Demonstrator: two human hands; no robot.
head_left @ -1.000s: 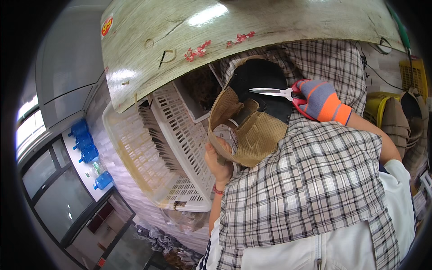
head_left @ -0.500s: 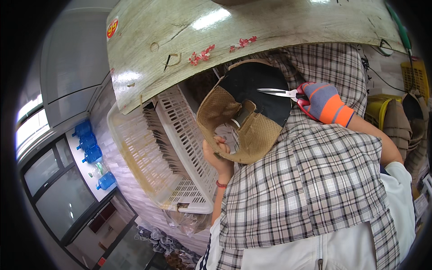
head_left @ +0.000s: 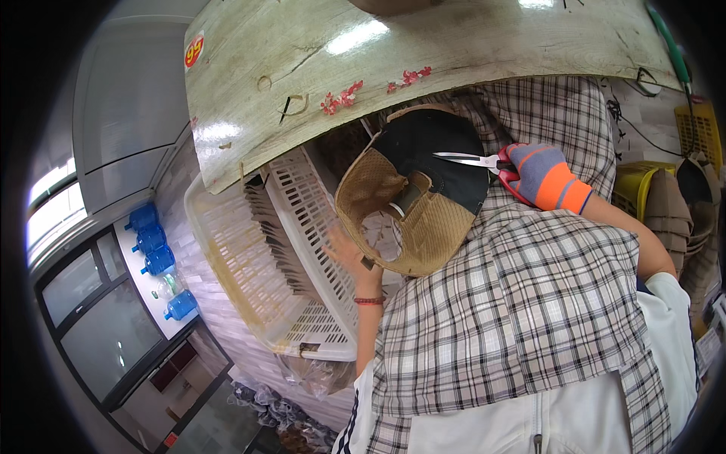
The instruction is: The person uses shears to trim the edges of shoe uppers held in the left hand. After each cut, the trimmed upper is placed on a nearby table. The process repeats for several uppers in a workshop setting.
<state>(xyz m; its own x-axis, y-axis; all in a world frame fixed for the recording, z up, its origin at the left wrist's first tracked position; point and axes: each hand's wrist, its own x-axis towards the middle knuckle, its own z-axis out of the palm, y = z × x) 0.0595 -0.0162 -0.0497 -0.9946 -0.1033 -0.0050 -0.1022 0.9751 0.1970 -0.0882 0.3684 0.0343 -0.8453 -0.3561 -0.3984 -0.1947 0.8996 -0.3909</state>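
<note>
A baseball cap with tan mesh panels and a black part (head_left: 435, 144) rests on my lap, its inside turned up. My right hand (head_left: 546, 174), in a grey and orange glove, is closed round the red handles of a pair of scissors (head_left: 470, 159). Their blades lie over the black part, pointing left. At the cap's lower left edge is my bare left hand (head_left: 348, 251), its fingers spread and a little blurred. Whether it touches the rim I cannot tell. A checked apron (head_left: 522, 295) covers my lap.
Ahead lies a worn light table (head_left: 265, 113). On the left stands a white plastic basket (head_left: 306, 219) holding a row of dark-edged stacked pieces. To the right, more stacked tan caps (head_left: 669, 208) sit by a yellow basket (head_left: 634, 185). Blue water jugs (head_left: 157, 259) stand far left.
My left hand has let go of the cap's lower left edge and spread its fingers toward the white basket. The scissors and my right hand have hardly moved.
</note>
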